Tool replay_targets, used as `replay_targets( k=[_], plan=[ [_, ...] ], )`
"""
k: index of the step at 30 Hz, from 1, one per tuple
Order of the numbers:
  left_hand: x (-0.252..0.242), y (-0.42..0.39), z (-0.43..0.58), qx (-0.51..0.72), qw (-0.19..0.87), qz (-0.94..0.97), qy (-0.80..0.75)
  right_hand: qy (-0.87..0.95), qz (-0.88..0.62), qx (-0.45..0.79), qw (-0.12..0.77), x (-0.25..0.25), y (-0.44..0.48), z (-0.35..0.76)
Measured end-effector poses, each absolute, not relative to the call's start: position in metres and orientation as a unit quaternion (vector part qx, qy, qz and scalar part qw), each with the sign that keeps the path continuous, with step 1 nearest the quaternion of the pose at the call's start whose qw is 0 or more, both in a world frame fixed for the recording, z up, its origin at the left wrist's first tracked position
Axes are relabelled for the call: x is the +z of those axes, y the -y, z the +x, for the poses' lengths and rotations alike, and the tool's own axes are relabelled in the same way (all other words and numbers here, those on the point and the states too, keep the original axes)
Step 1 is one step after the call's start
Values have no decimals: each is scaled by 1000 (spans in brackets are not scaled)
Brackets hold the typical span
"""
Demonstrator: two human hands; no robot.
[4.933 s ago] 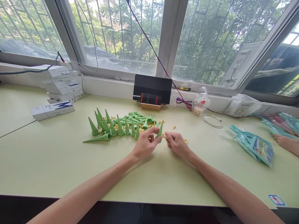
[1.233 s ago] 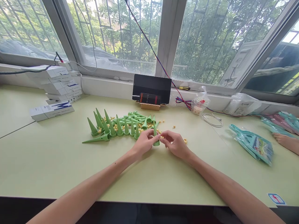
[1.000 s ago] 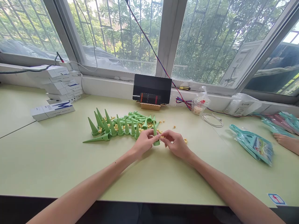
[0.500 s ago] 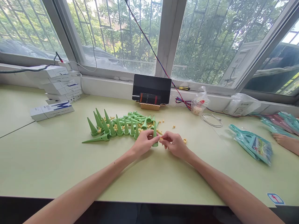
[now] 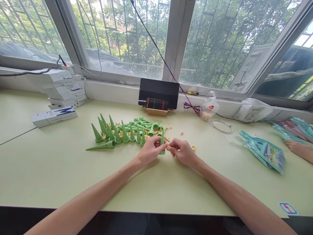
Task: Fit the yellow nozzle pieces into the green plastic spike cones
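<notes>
Roughly midway, I'd say: the left hand (image 5: pixel 150 150) is clamped on an upright green cone (image 5: pixel 162 143) mid-counter (image 5: pixel 73 176), and the right hand (image 5: pixel 183 152) pinches a yellow piece (image 5: pixel 168 147) against it. Standing cones (image 5: pixel 117 135) line up beside them, with a heap of lying cones (image 5: pixel 143 124) behind.

Pale green table (image 5: pixel 49 169), barred windows (image 5: pixel 127 36), daylight

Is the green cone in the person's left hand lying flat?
No, the left hand holds the green cone upright, tip up; the right hand pinches a yellow piece.
</notes>
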State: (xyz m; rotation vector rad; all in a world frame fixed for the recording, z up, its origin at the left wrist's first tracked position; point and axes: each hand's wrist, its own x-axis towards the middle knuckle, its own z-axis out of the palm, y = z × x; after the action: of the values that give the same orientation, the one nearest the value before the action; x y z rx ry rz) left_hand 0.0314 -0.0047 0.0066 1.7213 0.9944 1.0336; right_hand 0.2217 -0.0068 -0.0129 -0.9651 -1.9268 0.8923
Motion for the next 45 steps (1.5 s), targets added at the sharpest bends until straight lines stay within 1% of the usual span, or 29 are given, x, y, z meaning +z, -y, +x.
replay_targets(
  k=[20,45],
  plan=[
    [7,6,30,418,419,708,-386,765,-378,347,389,-11,8,222],
    [9,8,30,420,422,708,-379,769,-378,345,383,-11,8,221]
  ],
)
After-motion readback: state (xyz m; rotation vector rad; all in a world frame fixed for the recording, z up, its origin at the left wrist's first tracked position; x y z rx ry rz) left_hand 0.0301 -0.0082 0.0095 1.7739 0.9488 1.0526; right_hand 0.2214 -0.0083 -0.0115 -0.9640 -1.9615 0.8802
